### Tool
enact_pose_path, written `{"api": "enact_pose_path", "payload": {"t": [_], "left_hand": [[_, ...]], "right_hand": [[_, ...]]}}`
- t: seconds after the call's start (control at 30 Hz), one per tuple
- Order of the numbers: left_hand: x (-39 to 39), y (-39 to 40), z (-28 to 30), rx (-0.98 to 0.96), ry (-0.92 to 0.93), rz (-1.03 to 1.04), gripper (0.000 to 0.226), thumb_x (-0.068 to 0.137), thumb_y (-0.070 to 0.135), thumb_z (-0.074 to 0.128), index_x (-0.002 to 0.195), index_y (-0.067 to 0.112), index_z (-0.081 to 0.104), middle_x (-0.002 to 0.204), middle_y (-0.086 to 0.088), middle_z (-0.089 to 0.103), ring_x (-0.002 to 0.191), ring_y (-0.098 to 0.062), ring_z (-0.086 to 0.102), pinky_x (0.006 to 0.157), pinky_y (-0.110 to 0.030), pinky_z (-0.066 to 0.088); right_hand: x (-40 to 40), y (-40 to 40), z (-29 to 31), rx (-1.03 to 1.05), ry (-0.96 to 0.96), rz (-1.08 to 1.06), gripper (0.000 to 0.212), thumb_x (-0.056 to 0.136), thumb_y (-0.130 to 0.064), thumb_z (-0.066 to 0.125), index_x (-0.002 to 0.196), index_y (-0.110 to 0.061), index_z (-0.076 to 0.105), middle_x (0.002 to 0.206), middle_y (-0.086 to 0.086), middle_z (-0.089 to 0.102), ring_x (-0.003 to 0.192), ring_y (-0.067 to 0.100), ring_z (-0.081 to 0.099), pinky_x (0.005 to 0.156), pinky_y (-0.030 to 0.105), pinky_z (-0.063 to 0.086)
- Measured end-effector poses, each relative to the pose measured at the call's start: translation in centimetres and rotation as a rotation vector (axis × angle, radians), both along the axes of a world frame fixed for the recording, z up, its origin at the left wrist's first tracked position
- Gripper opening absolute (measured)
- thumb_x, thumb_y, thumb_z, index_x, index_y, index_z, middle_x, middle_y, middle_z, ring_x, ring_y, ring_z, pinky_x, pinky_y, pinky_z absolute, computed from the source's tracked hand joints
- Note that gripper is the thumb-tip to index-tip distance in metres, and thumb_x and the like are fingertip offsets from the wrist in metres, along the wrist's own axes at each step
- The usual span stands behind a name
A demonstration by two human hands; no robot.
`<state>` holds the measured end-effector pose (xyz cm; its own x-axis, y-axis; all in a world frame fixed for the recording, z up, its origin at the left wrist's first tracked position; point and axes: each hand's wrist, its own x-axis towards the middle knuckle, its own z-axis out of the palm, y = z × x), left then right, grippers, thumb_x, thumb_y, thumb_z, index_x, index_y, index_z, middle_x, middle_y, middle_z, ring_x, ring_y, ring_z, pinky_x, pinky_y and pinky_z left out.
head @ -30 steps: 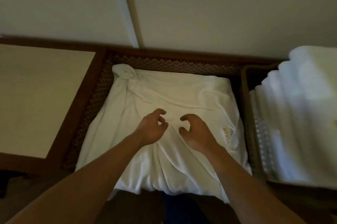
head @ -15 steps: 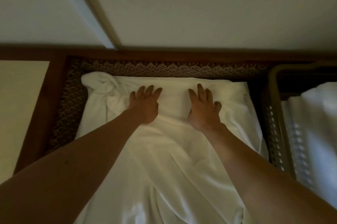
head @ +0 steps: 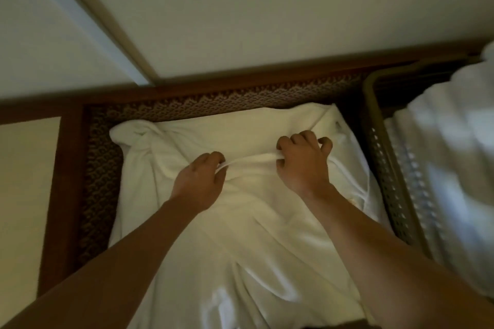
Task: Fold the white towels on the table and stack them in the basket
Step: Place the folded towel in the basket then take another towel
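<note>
A crumpled white towel (head: 187, 235) lies spread over the dark woven table (head: 99, 168), with a twisted knot at its far left corner. My left hand (head: 199, 181) pinches a raised ridge of the towel near its middle. My right hand (head: 303, 162) grips the same ridge further right, fingers curled round the cloth. The fabric is stretched into a taut fold between both hands. At the right stands a brown perforated basket (head: 379, 146) holding a stack of folded white towels (head: 449, 157).
A dark wooden frame (head: 61, 195) borders the table on the left, with a pale panel (head: 24, 208) beyond it. A light wall (head: 267, 7) rises right behind the table's far edge. The basket sits close against the towel's right side.
Half a second ago both hands lay flat with fingers spread on the towel. Now the fingers have curled and gathered a ridge of cloth, pulled slightly toward me.
</note>
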<state>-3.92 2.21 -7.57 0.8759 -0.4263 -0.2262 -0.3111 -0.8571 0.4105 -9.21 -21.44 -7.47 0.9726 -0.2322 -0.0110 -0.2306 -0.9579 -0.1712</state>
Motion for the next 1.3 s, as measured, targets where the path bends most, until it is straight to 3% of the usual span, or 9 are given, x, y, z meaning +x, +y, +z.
{"api": "enact_pose_path", "payload": {"t": [0.2, 0.3, 0.53, 0.63, 0.73, 0.83, 0.93, 1.13, 1.3], "left_hand": [[-4.7, 5.1, 3.6, 0.102, 0.347, -0.258, 0.056, 0.092, 0.061, 0.062, 0.141, 0.036, 0.052, 0.137, 0.019, 0.046, 0.125, -0.007, 0.050, 0.106, -0.029, 0.043], [-7.6, 8.4, 5.3, 0.233, 0.287, -0.358, 0.015, 0.100, 0.048, 0.056, 0.106, 0.038, 0.065, 0.115, 0.008, 0.068, 0.110, -0.019, 0.065, 0.091, -0.033, 0.050], [-17.5, 18.2, 11.7, -0.165, 0.172, -0.310, 0.046, 0.083, 0.053, 0.040, 0.106, 0.028, 0.070, 0.106, -0.002, 0.073, 0.100, -0.026, 0.065, 0.079, -0.029, 0.042], [-21.6, 22.5, 14.7, -0.367, 0.259, -0.134, 0.013, 0.095, 0.032, 0.052, 0.096, 0.040, 0.062, 0.097, 0.013, 0.065, 0.091, -0.009, 0.059, 0.082, -0.024, 0.040], [-25.3, 26.2, 16.2, -0.433, 0.386, -0.027, 0.025, 0.104, 0.008, 0.052, 0.104, 0.031, 0.062, 0.108, 0.015, 0.059, 0.106, -0.007, 0.052, 0.086, -0.014, 0.042], [-28.0, 30.0, 16.5, -0.276, 0.465, -0.041, 0.018, 0.104, 0.019, 0.054, 0.110, 0.032, 0.066, 0.111, 0.011, 0.065, 0.108, -0.014, 0.060, 0.079, -0.012, 0.043], [-30.8, 33.4, 16.9, -0.089, 0.603, 0.259, 0.039, 0.099, 0.033, 0.057, 0.136, 0.022, 0.057, 0.138, -0.005, 0.060, 0.124, -0.025, 0.059, 0.103, -0.029, 0.046], [-37.5, 42.4, 17.2, -0.440, 0.711, 0.631, 0.023, 0.105, 0.026, 0.053, 0.115, 0.010, 0.067, 0.103, -0.012, 0.070, 0.095, -0.028, 0.065, 0.078, -0.042, 0.052], [-42.5, 49.6, 17.6, -0.482, 0.684, 0.874, 0.023, 0.106, 0.027, 0.052, 0.100, 0.010, 0.067, 0.099, -0.019, 0.067, 0.089, -0.034, 0.063, 0.073, -0.042, 0.049]], "right_hand": [[-9.4, 2.6, 3.3, 0.045, -0.004, 0.069, 0.030, 0.079, -0.019, 0.066, 0.109, -0.017, 0.066, 0.078, 0.002, 0.068, 0.069, 0.026, 0.067, 0.079, 0.041, 0.050], [-16.6, 5.7, 4.5, -0.020, 0.044, 0.074, 0.029, 0.077, -0.018, 0.072, 0.106, -0.018, 0.066, 0.085, 0.003, 0.060, 0.064, 0.026, 0.062, 0.059, 0.035, 0.044], [-30.6, 16.8, 7.5, -0.083, 0.014, -0.126, 0.031, 0.078, -0.018, 0.073, 0.108, -0.017, 0.067, 0.098, 0.007, 0.061, 0.080, 0.032, 0.063, 0.069, 0.039, 0.037], [-34.6, 21.0, 9.8, -0.020, 0.107, -0.207, 0.033, 0.093, -0.024, 0.057, 0.126, -0.021, 0.059, 0.112, 0.002, 0.065, 0.103, 0.029, 0.060, 0.085, 0.044, 0.033], [-38.7, 24.0, 11.0, 0.020, 0.184, -0.285, 0.028, 0.097, -0.028, 0.050, 0.123, -0.022, 0.057, 0.113, 0.002, 0.065, 0.109, 0.029, 0.057, 0.089, 0.045, 0.032], [-42.2, 25.9, 11.5, 0.029, 0.266, -0.329, 0.018, 0.098, -0.031, 0.050, 0.114, -0.026, 0.057, 0.109, -0.003, 0.061, 0.111, 0.024, 0.055, 0.097, 0.047, 0.032], [-44.7, 26.7, 10.9, 0.096, 0.297, -0.411, 0.011, 0.102, -0.035, 0.048, 0.104, -0.029, 0.057, 0.103, -0.007, 0.062, 0.106, 0.020, 0.058, 0.105, 0.050, 0.031], [-45.3, 32.2, 11.3, 0.703, 0.071, -0.469, 0.023, 0.104, -0.032, 0.056, 0.090, -0.014, 0.060, 0.083, 0.002, 0.062, 0.073, 0.013, 0.059, 0.058, 0.025, 0.041], [-45.5, 39.3, 12.3, 0.935, -0.029, -0.377, 0.023, 0.100, -0.028, 0.061, 0.091, -0.008, 0.069, 0.085, 0.012, 0.066, 0.081, 0.029, 0.066, 0.070, 0.042, 0.055]]}}
